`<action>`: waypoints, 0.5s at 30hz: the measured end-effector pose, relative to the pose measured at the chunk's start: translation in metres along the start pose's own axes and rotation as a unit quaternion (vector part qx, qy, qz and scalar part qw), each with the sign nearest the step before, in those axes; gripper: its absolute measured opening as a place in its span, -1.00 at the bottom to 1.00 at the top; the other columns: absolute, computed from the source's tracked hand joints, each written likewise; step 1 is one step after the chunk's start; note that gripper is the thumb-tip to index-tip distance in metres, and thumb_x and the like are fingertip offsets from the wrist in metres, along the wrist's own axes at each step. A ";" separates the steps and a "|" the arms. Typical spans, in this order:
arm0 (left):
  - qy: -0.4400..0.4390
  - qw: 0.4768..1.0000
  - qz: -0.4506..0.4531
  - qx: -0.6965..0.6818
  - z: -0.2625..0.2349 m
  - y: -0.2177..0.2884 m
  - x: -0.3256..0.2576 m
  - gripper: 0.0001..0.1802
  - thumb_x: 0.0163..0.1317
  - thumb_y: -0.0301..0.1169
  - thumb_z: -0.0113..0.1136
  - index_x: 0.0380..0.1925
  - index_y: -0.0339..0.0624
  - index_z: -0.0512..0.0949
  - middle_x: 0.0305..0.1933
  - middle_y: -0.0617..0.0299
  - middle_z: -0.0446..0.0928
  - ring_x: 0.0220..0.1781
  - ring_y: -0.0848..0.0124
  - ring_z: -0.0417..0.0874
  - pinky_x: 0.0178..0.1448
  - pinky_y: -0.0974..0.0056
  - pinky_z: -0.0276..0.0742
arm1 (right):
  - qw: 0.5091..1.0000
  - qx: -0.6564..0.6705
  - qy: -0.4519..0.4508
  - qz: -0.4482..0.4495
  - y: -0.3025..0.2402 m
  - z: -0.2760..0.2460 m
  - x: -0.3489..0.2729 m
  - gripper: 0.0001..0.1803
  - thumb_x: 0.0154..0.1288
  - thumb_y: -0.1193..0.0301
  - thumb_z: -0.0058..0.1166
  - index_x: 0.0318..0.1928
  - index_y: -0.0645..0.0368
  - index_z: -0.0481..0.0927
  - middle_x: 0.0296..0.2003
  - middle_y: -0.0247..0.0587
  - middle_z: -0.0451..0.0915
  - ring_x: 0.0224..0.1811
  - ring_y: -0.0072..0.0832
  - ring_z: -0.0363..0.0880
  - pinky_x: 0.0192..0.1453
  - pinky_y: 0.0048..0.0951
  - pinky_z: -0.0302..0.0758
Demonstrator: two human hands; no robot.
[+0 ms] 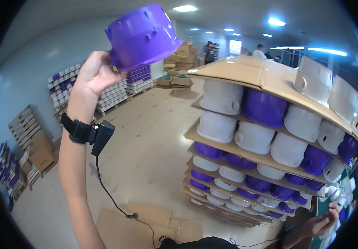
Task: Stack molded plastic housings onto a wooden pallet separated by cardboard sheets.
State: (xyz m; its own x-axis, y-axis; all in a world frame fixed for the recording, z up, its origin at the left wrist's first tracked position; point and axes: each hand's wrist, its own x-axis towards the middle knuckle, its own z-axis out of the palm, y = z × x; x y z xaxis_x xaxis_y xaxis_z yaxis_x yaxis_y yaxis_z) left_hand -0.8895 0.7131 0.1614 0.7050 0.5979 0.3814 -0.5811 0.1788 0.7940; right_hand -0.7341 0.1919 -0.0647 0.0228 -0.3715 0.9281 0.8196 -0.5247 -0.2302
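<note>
High at the upper left, my left hand [98,72] grips the lower edge of a purple plastic tub-shaped housing [143,37] with small tabs and a flared rim. The housing is tilted and clear of everything but the hand. On the left wrist sits a black strap with a small black device [101,137] and a cable. At the lower right, my right hand [324,220] is loosely bent with fingers apart, and nothing shows clearly in it. It is nearest to white plastic parts [339,195] on a green surface, beside a tall layered stack.
White and purple housings [266,107] fill the stack between cardboard sheets [245,68]; several white ones [313,81] stand on top. Flattened cardboard [145,218] lies on the floor. Wooden pallets [25,124], boxes [183,56] and more stacks line the wall; people stand far back.
</note>
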 end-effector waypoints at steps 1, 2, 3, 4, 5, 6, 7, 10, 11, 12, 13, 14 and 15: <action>0.006 1.000 -0.019 0.004 -0.005 -0.003 0.018 -0.78 0.14 -0.45 -0.19 -0.20 -0.24 0.26 -0.14 0.12 0.27 -0.14 0.32 0.32 -0.13 0.16 0.36 | 1.000 -0.016 0.005 -0.011 -0.018 0.009 0.000 -0.86 0.24 0.53 -0.34 -0.30 0.33 0.31 -0.31 -0.03 0.36 -0.19 -0.30 0.32 0.04 -0.37 0.20; -0.008 1.000 -0.025 -0.007 -0.015 -0.003 0.040 -0.78 0.14 -0.45 -0.19 -0.20 -0.24 0.26 -0.14 0.12 0.27 -0.14 0.32 0.32 -0.13 0.16 0.36 | 1.000 -0.021 -0.003 -0.012 -0.036 0.018 -0.001 -0.87 0.23 0.51 -0.32 -0.32 0.32 0.31 -0.32 -0.04 0.36 -0.22 -0.31 0.32 0.03 -0.38 0.21; -0.047 0.998 -0.038 -0.007 -0.025 -0.008 0.064 -0.78 0.13 -0.45 -0.18 -0.20 -0.23 0.26 -0.13 0.12 0.26 -0.14 0.32 0.32 -0.14 0.16 0.37 | 1.000 -0.026 -0.005 -0.011 -0.052 0.027 -0.010 -0.86 0.22 0.49 -0.31 -0.34 0.31 0.31 -0.33 -0.04 0.35 -0.24 -0.32 0.31 0.01 -0.38 0.21; -0.081 0.995 -0.056 -0.007 -0.027 -0.011 0.079 -0.78 0.13 -0.46 -0.18 -0.20 -0.23 0.26 -0.13 0.13 0.25 -0.14 0.31 0.32 -0.14 0.16 0.37 | 0.999 -0.042 -0.002 -0.018 -0.070 0.040 -0.013 -0.86 0.22 0.49 -0.31 -0.34 0.31 0.31 -0.33 -0.04 0.35 -0.24 -0.32 0.31 0.01 -0.38 0.21; -0.040 0.998 -0.046 -0.017 -0.024 -0.017 0.092 -0.78 0.13 -0.46 -0.18 -0.20 -0.23 0.26 -0.15 0.13 0.25 -0.15 0.31 0.32 -0.15 0.17 0.38 | 0.998 -0.045 -0.040 -0.023 -0.087 0.056 -0.015 -0.85 0.21 0.45 -0.30 -0.35 0.30 0.30 -0.34 -0.05 0.34 -0.25 -0.33 0.31 0.00 -0.39 0.21; -0.050 0.997 -0.056 -0.025 -0.031 -0.022 0.109 -0.78 0.13 -0.46 -0.18 -0.20 -0.23 0.26 -0.15 0.13 0.25 -0.15 0.31 0.32 -0.15 0.17 0.38 | 0.995 -0.048 -0.080 -0.028 -0.101 0.067 -0.017 -0.83 0.19 0.42 -0.28 -0.37 0.30 0.29 -0.34 -0.05 0.34 -0.25 -0.33 0.30 0.00 -0.39 0.20; -0.089 0.993 -0.077 -0.031 -0.038 -0.030 0.131 -0.78 0.13 -0.46 -0.18 -0.20 -0.23 0.26 -0.15 0.12 0.25 -0.15 0.31 0.32 -0.14 0.16 0.39 | 0.994 -0.049 -0.101 -0.015 -0.111 0.076 -0.024 -0.80 0.16 0.37 -0.26 -0.39 0.29 0.29 -0.34 -0.05 0.34 -0.25 -0.35 0.29 -0.01 -0.40 0.19; -0.137 0.983 -0.113 -0.054 -0.036 -0.059 0.181 -0.79 0.14 -0.48 -0.21 -0.19 -0.25 0.25 -0.16 0.12 0.26 -0.14 0.30 0.32 -0.12 0.14 0.40 | 0.991 -0.088 -0.103 -0.010 -0.140 0.104 -0.032 -0.80 0.17 0.38 -0.29 -0.39 0.30 0.29 -0.34 -0.05 0.34 -0.24 -0.34 0.29 -0.02 -0.39 0.19; -0.150 0.980 -0.121 -0.049 -0.032 -0.071 0.197 -0.78 0.15 -0.48 -0.23 -0.18 -0.25 0.25 -0.15 0.11 0.26 -0.13 0.29 0.33 -0.11 0.13 0.40 | 0.987 -0.111 -0.117 -0.008 -0.153 0.111 -0.031 -0.81 0.18 0.40 -0.30 -0.37 0.30 0.30 -0.32 -0.06 0.34 -0.23 -0.35 0.29 -0.03 -0.41 0.20; -0.156 0.978 -0.129 -0.040 -0.029 -0.081 0.210 -0.78 0.16 -0.48 -0.25 -0.17 -0.25 0.25 -0.15 0.11 0.27 -0.13 0.28 0.33 -0.10 0.12 0.40 | 0.984 -0.127 -0.121 -0.006 -0.164 0.124 -0.029 -0.81 0.18 0.40 -0.30 -0.37 0.30 0.30 -0.32 -0.06 0.34 -0.23 -0.35 0.29 -0.03 -0.41 0.20; -0.157 0.977 -0.140 -0.041 -0.022 -0.088 0.222 -0.76 0.17 -0.46 -0.26 -0.15 -0.26 0.25 -0.15 0.10 0.27 -0.12 0.26 0.33 -0.09 0.11 0.40 | 0.977 -0.143 -0.156 -0.002 -0.174 0.140 -0.025 -0.81 0.18 0.40 -0.29 -0.35 0.30 0.31 -0.31 -0.07 0.34 -0.22 -0.36 0.30 -0.04 -0.42 0.20; -0.171 0.973 -0.150 -0.046 -0.018 -0.097 0.234 -0.76 0.17 -0.46 -0.26 -0.15 -0.26 0.25 -0.15 0.10 0.27 -0.12 0.26 0.33 -0.09 0.11 0.40 | 0.969 -0.161 -0.186 0.000 -0.184 0.152 -0.023 -0.81 0.18 0.41 -0.29 -0.34 0.30 0.31 -0.30 -0.07 0.34 -0.22 -0.37 0.30 -0.05 -0.44 0.20; -0.183 0.966 -0.171 -0.065 -0.011 -0.108 0.249 -0.76 0.17 -0.46 -0.26 -0.15 -0.26 0.25 -0.15 0.10 0.27 -0.13 0.26 0.33 -0.09 0.10 0.40 | 0.965 -0.167 -0.200 -0.013 -0.186 0.156 -0.024 -0.81 0.18 0.42 -0.29 -0.30 0.31 0.33 -0.26 -0.07 0.35 -0.18 -0.38 0.31 -0.04 -0.45 0.22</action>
State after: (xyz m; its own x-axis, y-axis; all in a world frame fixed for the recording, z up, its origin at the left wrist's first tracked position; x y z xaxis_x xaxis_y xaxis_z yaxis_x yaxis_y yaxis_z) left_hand -0.6555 0.8511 0.1653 0.9474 0.1741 0.2686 -0.3185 0.4281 0.8458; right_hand -0.7977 0.4178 0.0010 0.2784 -0.0637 0.9583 0.5941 -0.7726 -0.2240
